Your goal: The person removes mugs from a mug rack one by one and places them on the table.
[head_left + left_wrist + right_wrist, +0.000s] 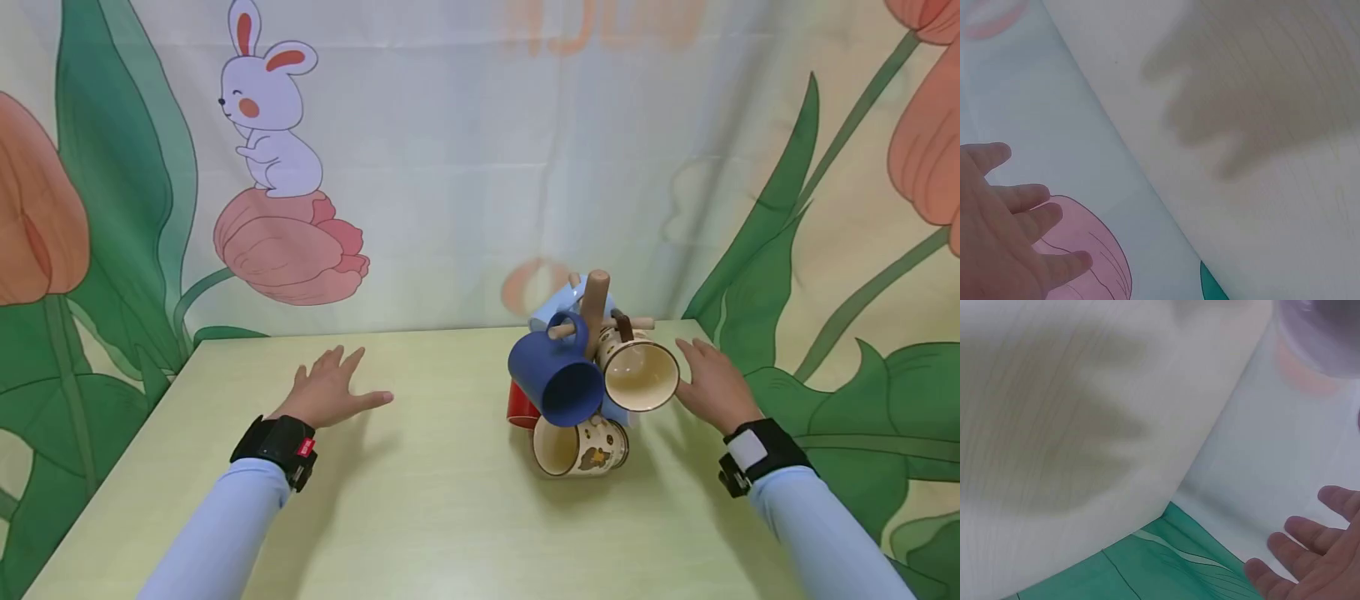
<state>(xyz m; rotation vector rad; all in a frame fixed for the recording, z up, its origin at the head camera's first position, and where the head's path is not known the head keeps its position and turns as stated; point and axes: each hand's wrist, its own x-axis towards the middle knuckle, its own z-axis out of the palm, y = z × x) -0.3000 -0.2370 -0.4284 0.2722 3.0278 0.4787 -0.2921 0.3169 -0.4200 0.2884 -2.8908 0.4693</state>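
Note:
A wooden mug tree loaded with several mugs stands right of the table's middle. A dark blue mug hangs at its front left, mouth tilted down toward me. To its right hangs a cream mug with a brown handle. Lower down are a patterned cream mug lying sideways and a red mug; a light blue mug shows behind. My right hand is beside the upper cream mug, fingers extended, gripping nothing. Over the table's left half my left hand hovers with fingers spread and holds nothing.
The pale table reaches back to a printed curtain with a rabbit and tulips. Shadows of both hands fall on the tabletop. In the right wrist view, a blurred rounded mug surface shows at the upper right.

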